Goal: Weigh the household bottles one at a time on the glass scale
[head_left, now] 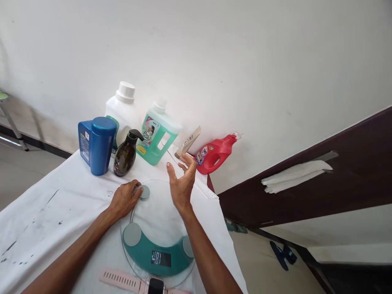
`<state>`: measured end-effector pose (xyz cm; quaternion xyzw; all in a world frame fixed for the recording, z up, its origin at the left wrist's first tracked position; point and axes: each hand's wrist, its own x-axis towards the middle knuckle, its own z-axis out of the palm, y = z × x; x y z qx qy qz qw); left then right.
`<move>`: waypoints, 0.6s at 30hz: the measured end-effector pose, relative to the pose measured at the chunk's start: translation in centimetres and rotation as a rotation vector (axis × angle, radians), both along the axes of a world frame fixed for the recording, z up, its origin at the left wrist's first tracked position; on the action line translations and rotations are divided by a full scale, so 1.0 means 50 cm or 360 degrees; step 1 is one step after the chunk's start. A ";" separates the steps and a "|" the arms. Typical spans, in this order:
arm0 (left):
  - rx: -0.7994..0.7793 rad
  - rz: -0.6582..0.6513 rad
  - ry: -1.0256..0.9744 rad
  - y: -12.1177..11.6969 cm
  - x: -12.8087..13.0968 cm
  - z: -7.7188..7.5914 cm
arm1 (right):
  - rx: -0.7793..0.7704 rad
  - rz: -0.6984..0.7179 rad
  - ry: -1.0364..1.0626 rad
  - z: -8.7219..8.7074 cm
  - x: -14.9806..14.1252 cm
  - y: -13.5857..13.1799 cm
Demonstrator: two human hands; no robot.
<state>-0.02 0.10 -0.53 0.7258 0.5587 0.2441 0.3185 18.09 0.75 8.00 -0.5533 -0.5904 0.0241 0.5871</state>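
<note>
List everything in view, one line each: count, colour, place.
Round glass scale: 1, clear and teal, front of table
Rubbery-strapped smartwatch: 1, pink and black, scale's near edge
Blue plastic bottle: 1, blue, table left
Bulky plastic jug: 1, white, behind blue bottle
Dark oval pump bottle: 1, dark brown, right of blue bottle
Translucent capped bottle: 1, green, table back
Slim tube: 1, beige, beyond right hand
Handled plastic bottle: 1, red, right of tube
Cloth-covered table: 1, white, beneath these
Wall: 1, white, behind
Long panel: 1, dark brown, right
Draped cloth: 1, white, on panel
Slippers: 2, dark blue, floor right
Metal-legged stand: 1, grey and green, left edge
Left hand: 1, bare, at scale's far disc
Right hand: 1, bare, near tube
</note>
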 end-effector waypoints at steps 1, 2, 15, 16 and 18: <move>-0.0009 0.0005 -0.0002 0.000 0.000 0.003 | -0.0119 -0.0077 0.0066 -0.018 0.041 0.022; -0.0016 0.0012 -0.0012 0.000 0.001 0.006 | -0.0229 -0.0160 0.0124 -0.035 0.078 0.048; -0.0126 0.0049 -0.0240 0.000 0.007 0.019 | -0.0463 -0.0528 0.0464 -0.042 0.295 0.428; -0.0135 0.0046 -0.0247 0.001 0.008 0.018 | -0.0468 -0.0522 0.0492 -0.045 0.299 0.442; -0.0147 0.0032 -0.0254 0.002 0.008 0.016 | -0.0454 -0.0487 0.0546 -0.055 0.302 0.457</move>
